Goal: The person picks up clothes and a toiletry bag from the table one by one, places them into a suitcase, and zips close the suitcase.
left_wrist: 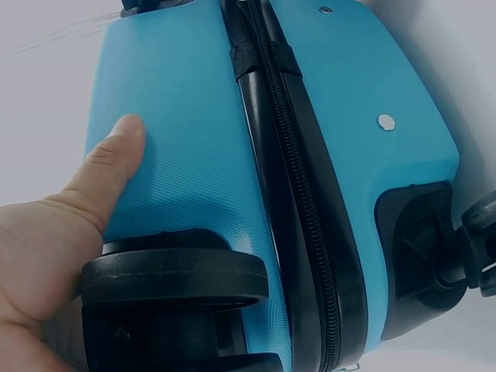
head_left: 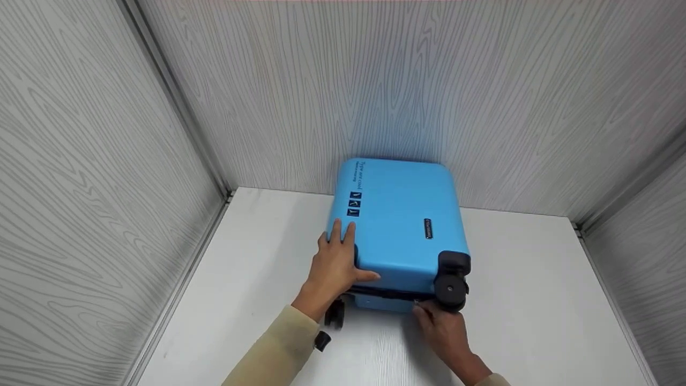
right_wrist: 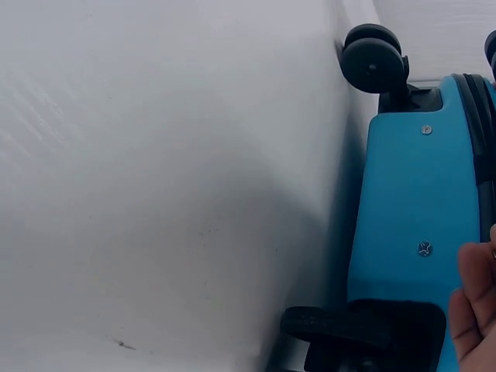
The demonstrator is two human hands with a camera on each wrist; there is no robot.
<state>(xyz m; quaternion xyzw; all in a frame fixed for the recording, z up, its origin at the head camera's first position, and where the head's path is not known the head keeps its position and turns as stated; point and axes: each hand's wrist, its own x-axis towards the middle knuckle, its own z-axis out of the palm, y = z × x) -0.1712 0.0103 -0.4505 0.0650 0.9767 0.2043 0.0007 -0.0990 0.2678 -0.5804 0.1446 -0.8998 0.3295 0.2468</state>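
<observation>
A light blue hard-shell suitcase [head_left: 396, 209] lies flat, its wheeled end toward me. My left hand [head_left: 335, 262] rests on its upper shell near the left corner. The fingers are spread straight and, in the left wrist view, the thumb [left_wrist: 108, 170] presses on the end face beside a wheel [left_wrist: 174, 277]. Along that end runs a black zipper [left_wrist: 298, 170]. Near the right corner, my right hand [head_left: 442, 327] has its fingers curled at the zipper, pinching what looks like the small zipper pull [head_left: 417, 302]. The right wrist view cuts off most of this grip.
Black caster wheels [head_left: 450, 289] stick out from the suitcase's near corners. The white tabletop [head_left: 257, 268] lies under it. A grey wood-grain panel [head_left: 300, 96] stands behind the suitcase, with side panels [head_left: 69, 187] at left and right.
</observation>
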